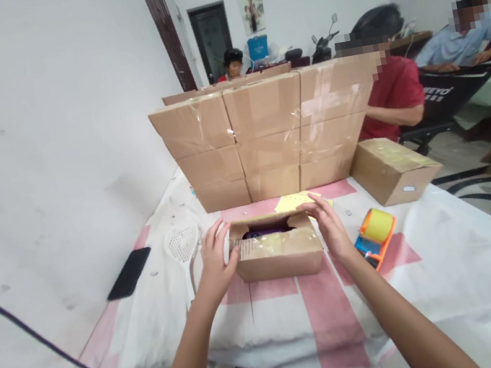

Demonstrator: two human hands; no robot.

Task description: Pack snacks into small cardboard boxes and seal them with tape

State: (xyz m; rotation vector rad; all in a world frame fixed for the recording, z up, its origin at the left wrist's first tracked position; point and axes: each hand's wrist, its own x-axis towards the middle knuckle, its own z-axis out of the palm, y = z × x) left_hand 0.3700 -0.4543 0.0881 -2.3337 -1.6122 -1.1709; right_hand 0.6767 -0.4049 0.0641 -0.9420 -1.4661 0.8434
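"Left hand (215, 255) sets its thumb on the near edge of a small, open-topped brown cardboard box (281, 267), fingers at its left end, grasping it there; right hand (333, 232) rests loosely spread at the right end, unclenched."

"Where is the box; what's inside?"

"On the white-and-pink cloth (334, 320), between the hands; something dark purple (267, 232) shows within, too shaded to identify."

"And around it?"

"An orange-and-blue tape dispenser with a yellow roll (376, 239) at right; a perforated white racket (183, 244) and a flat black slab (129, 274) at left; farther, a closed brown carton (396, 168) and a taped stack of brown cardboard boxes (266, 136); beyond, a person in red (401, 89)."
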